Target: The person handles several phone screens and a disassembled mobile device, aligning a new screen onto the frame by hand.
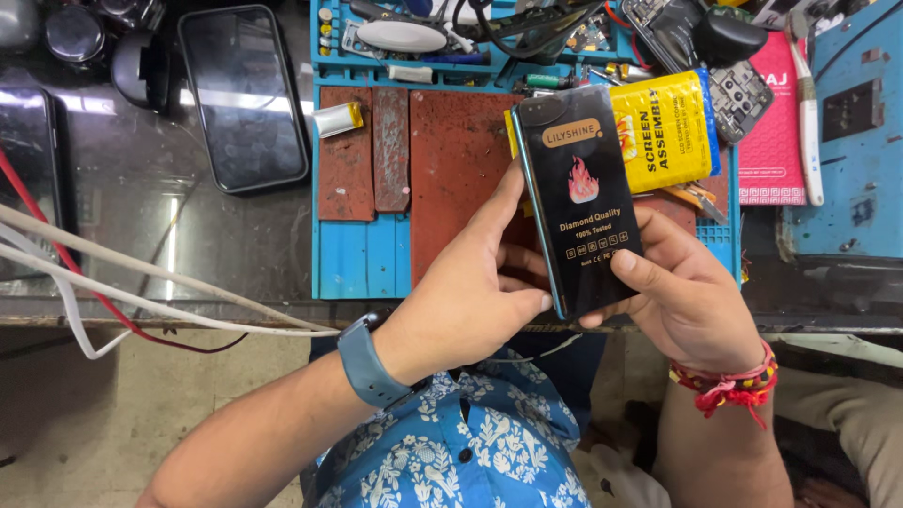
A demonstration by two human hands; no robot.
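Observation:
Both of my hands hold a black phone screen panel (581,198), upright and tilted, above the front edge of the bench. Its face carries a protective film with a flame picture and printed text. My left hand (470,292) grips its left edge, with a blue watch on that wrist. My right hand (691,292) supports its right and lower side, thumb on the front; red threads circle that wrist. Behind the panel lies a yellow screen package (670,127).
A blue work mat (362,259) with red-brown pads (451,160) covers the bench. A dark phone (243,94) lies at the left, another at the far left edge (26,179). White and red cables (113,292) cross the bench front. Tools and parts (451,38) crowd the back.

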